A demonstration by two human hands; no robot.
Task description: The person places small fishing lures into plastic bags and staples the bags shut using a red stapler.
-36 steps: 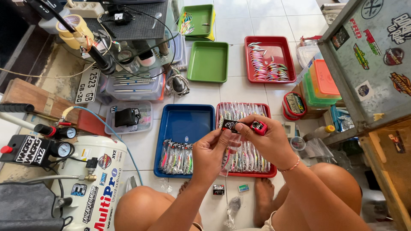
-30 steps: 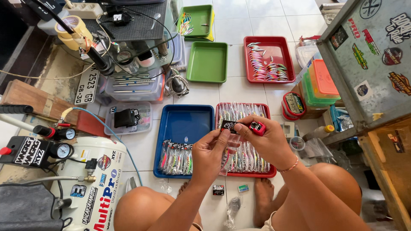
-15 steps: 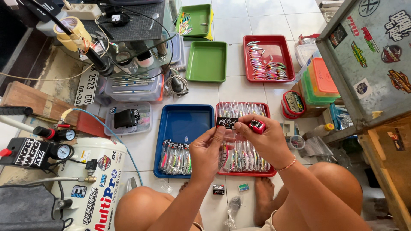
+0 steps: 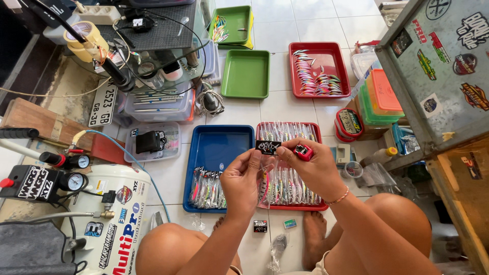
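The left hand (image 4: 243,179) pinches a clear bag (image 4: 265,181) holding a pink lure, with a black card (image 4: 268,147) at the bag's top, gripped between thumb and fingers. The right hand (image 4: 311,170) is closed around a small red stapler (image 4: 303,152), which sits just right of the card, its nose touching or nearly touching the card's edge; which one cannot be told. Both hands are held above the floor (image 4: 277,107), over the seam between two trays.

Directly under the left hand lies a blue tray (image 4: 219,147), mostly bare, with a row of bagged lures (image 4: 206,186) at its near end, just left of the wrist. Under the right hand is a red tray (image 4: 290,206) filled with more bagged lures. Below the hands, between the person's knees, two small cards (image 4: 261,226) lie on the tiles.

Beyond the hands sits a green tray (image 4: 246,74), and to the right of it a second red tray (image 4: 336,56) with loose lures. A further green tray (image 4: 232,23) lies farther out. Right of the right hand stand a round red tin (image 4: 349,125) and a stack of lidded boxes (image 4: 379,99). Well to the left of the left hand is a white compressor (image 4: 109,219), with a black gadget (image 4: 148,141) in a clear tub above it.
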